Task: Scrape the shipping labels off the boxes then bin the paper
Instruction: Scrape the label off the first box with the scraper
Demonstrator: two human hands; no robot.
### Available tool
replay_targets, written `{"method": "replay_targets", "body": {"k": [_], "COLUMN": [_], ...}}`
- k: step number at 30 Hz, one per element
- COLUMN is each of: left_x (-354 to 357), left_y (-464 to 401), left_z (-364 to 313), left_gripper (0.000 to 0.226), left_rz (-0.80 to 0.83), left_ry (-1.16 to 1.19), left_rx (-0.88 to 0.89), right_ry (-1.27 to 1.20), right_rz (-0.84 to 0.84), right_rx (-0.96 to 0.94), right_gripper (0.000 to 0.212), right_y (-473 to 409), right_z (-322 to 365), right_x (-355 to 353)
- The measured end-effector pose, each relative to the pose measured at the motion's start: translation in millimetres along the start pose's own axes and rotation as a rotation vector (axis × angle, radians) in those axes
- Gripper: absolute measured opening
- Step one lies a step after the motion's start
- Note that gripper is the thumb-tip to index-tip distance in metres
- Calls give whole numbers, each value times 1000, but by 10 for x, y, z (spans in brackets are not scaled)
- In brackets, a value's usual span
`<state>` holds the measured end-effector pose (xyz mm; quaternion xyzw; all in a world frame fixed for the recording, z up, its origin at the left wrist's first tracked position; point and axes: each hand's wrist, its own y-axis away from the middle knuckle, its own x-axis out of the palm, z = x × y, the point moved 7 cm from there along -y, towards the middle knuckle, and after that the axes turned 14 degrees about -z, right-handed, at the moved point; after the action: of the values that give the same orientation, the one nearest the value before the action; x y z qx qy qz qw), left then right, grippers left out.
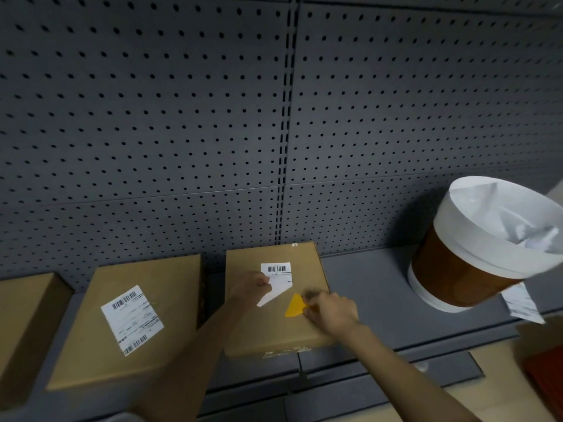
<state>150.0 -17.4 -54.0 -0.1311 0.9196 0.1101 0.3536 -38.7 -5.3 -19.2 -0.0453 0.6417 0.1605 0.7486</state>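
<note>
Three cardboard boxes lie on a grey shelf. On the middle box point(307, 327) a white shipping label point(275, 274) is partly peeled, its lower part folded back and lifted. My left hand point(251, 289) pinches that loose flap. My right hand point(332, 313) grips a yellow triangular scraper point(295, 306), whose edge lies on the box just below the label. The box to the left point(170, 287) carries a whole label point(131, 318). The third box point(24, 318) at the far left shows no label on its visible side.
A brown bin point(457, 269) with a white liner holds crumpled paper at the right of the shelf. A paper slip point(522, 304) lies beside its base. A grey pegboard wall point(182, 117) rises behind. A red object point(548, 373) shows at the lower right.
</note>
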Motion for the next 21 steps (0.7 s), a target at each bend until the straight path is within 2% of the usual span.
{"method": "replay_targets", "body": {"k": [4, 7, 9, 13, 18, 21], "left_x": [56, 130, 129, 46, -45, -48], "left_y": [81, 186, 197, 122, 24, -8], "left_z": [-106, -187, -205, -196, -60, 7], "left_gripper": [15, 46, 40, 18, 28, 23], "left_rz": [37, 36, -23, -112, -139, -126], "left_ry": [-8, -109, -211, -267, -159, -73], "left_rx": [32, 192, 243, 203, 103, 46], "right_ry": [8, 1, -11, -22, -32, -49], "right_rz": [-2, -13, -11, 7, 13, 53], "right_rx": [2, -19, -37, -66, -60, -112], "right_gripper": [31, 32, 32, 31, 31, 32], "right_y": [-21, -14, -11, -23, -26, -8], "right_z": [-7, 15, 22, 31, 43, 34], "right_x": [-6, -37, -50, -28, -1, 37]}}
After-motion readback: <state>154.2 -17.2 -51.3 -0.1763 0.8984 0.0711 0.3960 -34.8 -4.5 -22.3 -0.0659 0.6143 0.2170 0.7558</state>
